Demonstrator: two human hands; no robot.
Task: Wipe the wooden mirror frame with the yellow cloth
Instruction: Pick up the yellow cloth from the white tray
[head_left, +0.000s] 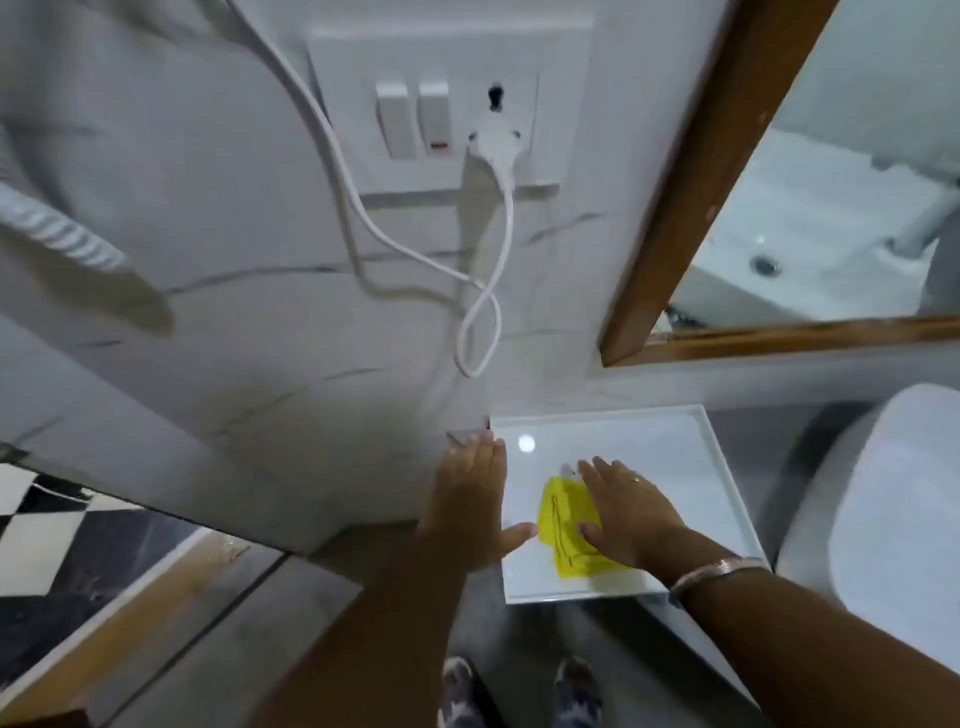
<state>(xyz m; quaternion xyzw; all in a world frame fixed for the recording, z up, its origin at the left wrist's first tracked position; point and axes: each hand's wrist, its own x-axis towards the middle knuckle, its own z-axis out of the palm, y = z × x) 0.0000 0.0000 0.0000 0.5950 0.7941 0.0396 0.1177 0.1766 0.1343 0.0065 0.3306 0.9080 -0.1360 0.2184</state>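
Note:
The yellow cloth (563, 525) lies folded on a white shelf (675, 447) below the mirror. My right hand (631, 512) rests flat on top of the cloth, fingers spread, not gripping it. My left hand (470, 499) lies flat and open at the shelf's left edge, thumb pointing toward the cloth. The wooden mirror frame (691, 176) hangs on the wall at the upper right; its left rail and bottom rail (810, 335) meet at a corner above the shelf. Both hands are well below the frame.
A white switch plate (447, 109) with a plug and looping white cord (483, 312) is on the marble wall, left of the mirror. A white toilet tank (883, 519) stands at the right. My feet show on the grey floor below.

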